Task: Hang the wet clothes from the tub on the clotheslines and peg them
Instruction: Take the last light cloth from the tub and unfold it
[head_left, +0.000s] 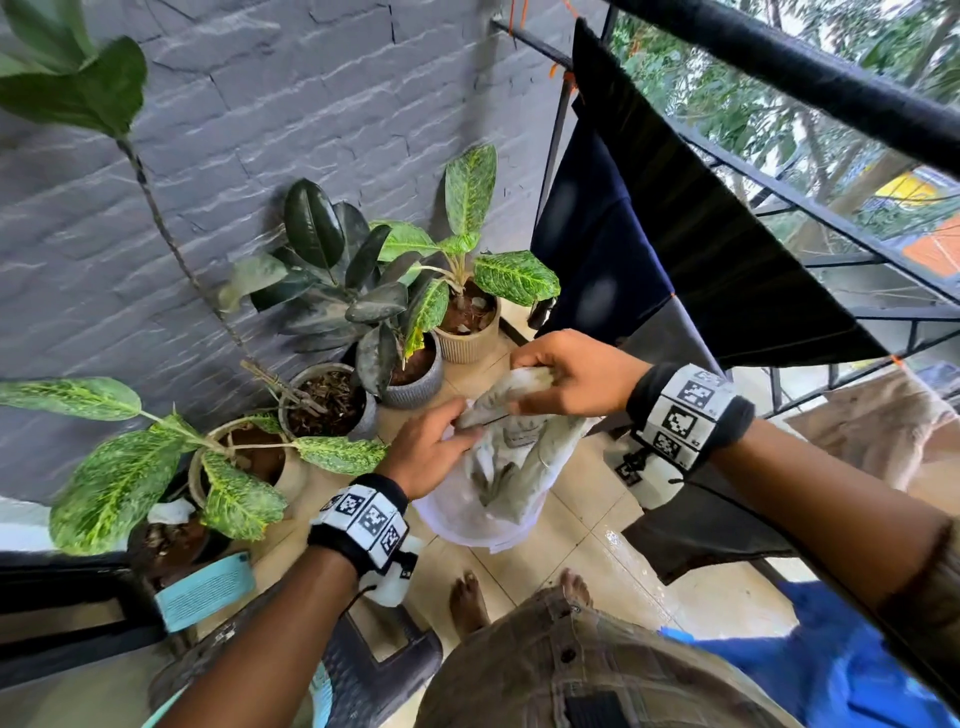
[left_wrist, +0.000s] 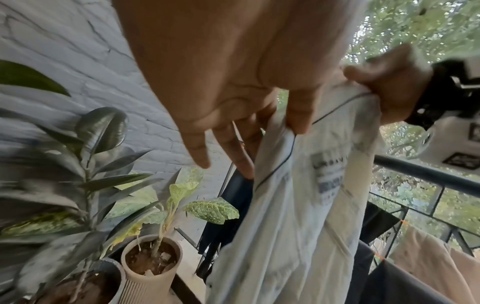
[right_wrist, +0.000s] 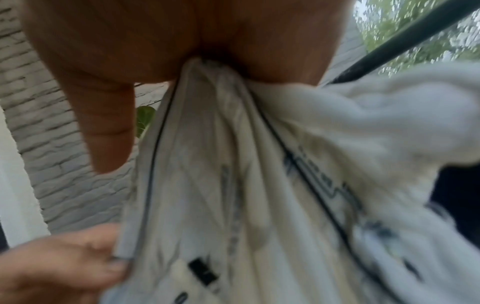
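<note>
A pale grey-white wet garment (head_left: 519, 447) with a thin dark trim line and a printed label hangs over the white translucent tub (head_left: 467, 525) on the floor. My left hand (head_left: 457, 431) pinches the garment's edge; in the left wrist view its thumb and fingers (left_wrist: 293, 123) close on the trimmed hem of the garment (left_wrist: 298, 205). My right hand (head_left: 530, 384) grips a bunched upper part a little higher and to the right; in the right wrist view the garment (right_wrist: 259, 185) gathers into its fist (right_wrist: 207, 61). Dark clothes (head_left: 675, 234) hang on the lines at the right.
Several potted plants (head_left: 363, 312) stand along the grey brick wall on the left. A black railing (head_left: 831, 78) runs across the top right. A beige garment (head_left: 872, 431) hangs at right. A dark plastic stool (head_left: 374, 660) and my bare feet (head_left: 467, 603) are below, on wet tiles.
</note>
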